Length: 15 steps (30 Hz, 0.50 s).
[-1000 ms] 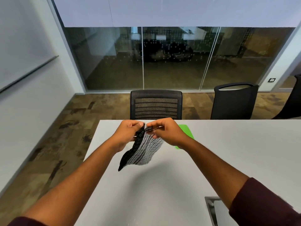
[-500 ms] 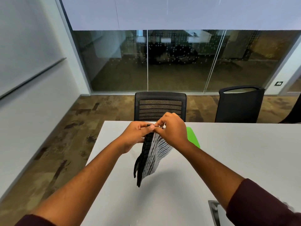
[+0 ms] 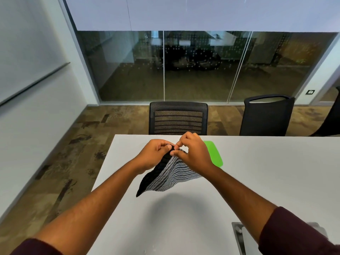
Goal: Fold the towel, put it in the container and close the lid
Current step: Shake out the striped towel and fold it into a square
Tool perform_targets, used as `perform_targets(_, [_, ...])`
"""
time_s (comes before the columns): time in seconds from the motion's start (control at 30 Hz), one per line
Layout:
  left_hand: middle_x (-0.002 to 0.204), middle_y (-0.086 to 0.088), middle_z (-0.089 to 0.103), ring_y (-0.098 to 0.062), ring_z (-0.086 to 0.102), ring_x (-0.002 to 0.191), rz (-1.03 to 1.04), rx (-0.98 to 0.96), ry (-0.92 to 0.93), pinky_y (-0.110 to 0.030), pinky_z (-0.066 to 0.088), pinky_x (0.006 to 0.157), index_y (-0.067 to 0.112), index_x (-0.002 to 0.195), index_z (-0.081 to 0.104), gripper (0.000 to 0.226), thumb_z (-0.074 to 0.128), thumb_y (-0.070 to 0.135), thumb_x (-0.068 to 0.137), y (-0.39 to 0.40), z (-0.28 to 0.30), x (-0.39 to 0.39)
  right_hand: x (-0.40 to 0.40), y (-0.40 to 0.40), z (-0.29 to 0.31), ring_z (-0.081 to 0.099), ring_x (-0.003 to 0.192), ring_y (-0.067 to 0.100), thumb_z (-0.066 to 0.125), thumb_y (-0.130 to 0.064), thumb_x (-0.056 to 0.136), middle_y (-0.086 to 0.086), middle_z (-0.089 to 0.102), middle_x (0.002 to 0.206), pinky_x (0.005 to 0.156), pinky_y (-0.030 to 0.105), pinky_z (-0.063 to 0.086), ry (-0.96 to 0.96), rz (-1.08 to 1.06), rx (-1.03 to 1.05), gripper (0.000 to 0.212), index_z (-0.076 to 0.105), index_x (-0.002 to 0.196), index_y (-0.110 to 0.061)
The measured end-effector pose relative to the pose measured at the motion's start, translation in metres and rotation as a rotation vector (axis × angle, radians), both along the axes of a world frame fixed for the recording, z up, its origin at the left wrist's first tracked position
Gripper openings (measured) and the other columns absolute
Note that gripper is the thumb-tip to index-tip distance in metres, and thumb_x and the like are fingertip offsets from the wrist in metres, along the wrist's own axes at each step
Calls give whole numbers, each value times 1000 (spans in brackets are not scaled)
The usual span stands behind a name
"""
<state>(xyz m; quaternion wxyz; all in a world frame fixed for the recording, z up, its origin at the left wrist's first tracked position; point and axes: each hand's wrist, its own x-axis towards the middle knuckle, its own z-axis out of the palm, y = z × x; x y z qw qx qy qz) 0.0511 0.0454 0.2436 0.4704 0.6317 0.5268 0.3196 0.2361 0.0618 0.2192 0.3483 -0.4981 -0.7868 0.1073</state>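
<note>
above the table (image 3: 257,181), left hand (image 3: 156,155) and right hand (image 3: 195,153) apparently pinch the dangling towel (image 3: 169,177).

— What is around the white table (image 3: 276,181)?
— Behind its far edge stand a mesh-backed black chair (image 3: 178,118) and another dark chair (image 3: 266,115). The floor (image 3: 60,162) is brown, patterned. A glass partition (image 3: 202,67) closes the back, and a white wall (image 3: 27,80) runs along the left.

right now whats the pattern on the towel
Thin black and grey stripes with a solid black edge on the towel, seen in the head view.
</note>
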Motion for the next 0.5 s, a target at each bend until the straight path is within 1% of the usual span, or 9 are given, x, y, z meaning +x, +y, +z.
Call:
perform_targets(0.1, [113,-3,77,-18,72,109,-72,31,-14,-44,54,103,15,120,71,28,47,17,105,0,1,0,1,0,0,48,86,11,82,-45,78,-9,60,91,67,29,43,41,-26,0,23,75,83,-25])
perform_targets(0.2, [118,-2,75,-15,70,113,-116,50,-20,-42,54,104,15,126,67,28,49,18,104,0,4,4,3,1,0,51,87,13,80,-44,81,-8,60,90,66,29,43,90,-55,13,22,75,86,-23])
perform_targets(0.27, [121,-5,74,-18,69,115,-117,62,-22,-44,54,104,14,126,67,28,48,18,105,2,4,6,2,2,1,51,87,13,80,-44,81,-10,58,89,65,30,44,94,-70,26,21,76,86,-24])
perform_targets(0.33, [121,-4,73,-17,68,115,-110,70,-11,-43,54,104,14,127,66,29,47,18,105,3,4,8,2,4,0,52,87,14,81,-45,80,-11,57,88,64,30,45,78,-87,34,21,75,84,-25])
perform_targets(0.4, [121,-3,73,-14,69,114,-109,63,-5,-41,54,104,15,128,65,29,48,19,105,2,3,10,2,6,-2,52,87,14,80,-44,80,-10,59,89,64,32,47,54,-104,27,21,75,84,-25])
perform_targets(0.5, [119,-4,73,-16,68,113,-98,84,49,-42,53,104,13,125,66,29,47,21,105,4,2,13,1,9,-6,51,86,13,79,-43,82,-8,61,89,63,33,48,22,-112,41,20,74,84,-24])
